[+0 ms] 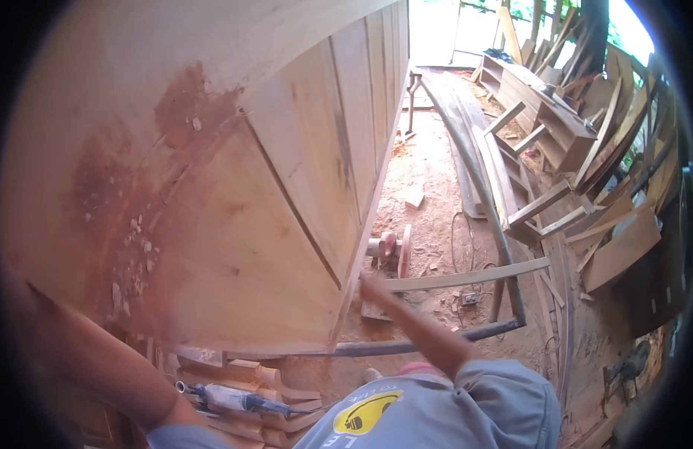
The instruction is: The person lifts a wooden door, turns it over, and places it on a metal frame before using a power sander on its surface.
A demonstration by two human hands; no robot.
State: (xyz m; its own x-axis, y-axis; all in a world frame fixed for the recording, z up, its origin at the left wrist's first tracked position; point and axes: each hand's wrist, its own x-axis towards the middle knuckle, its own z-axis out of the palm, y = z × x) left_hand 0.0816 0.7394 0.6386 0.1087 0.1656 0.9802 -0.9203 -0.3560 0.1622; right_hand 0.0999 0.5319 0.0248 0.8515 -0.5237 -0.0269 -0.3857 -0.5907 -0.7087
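Observation:
A large wooden panel [286,142] of joined boards fills the left and middle of the head view, tilted close in front of me. Reddish-brown smears and pale flaky bits mark its left part. My right hand [372,287] is at the panel's lower right edge and grips it, with its fingers mostly hidden. My left forearm reaches to the panel's left side, where the hand is lost in the dark rim of the view. A blue-and-grey power tool [238,399] lies on stacked wood pieces [279,382] below the panel.
A metal pipe frame [466,153] with a wooden strip [466,278] across it stands to the right. A circular-bladed machine [391,251] and a socket box [470,298] sit on the sawdust-covered floor. Wooden shelving [544,112] and leaning boards [623,247] line the right.

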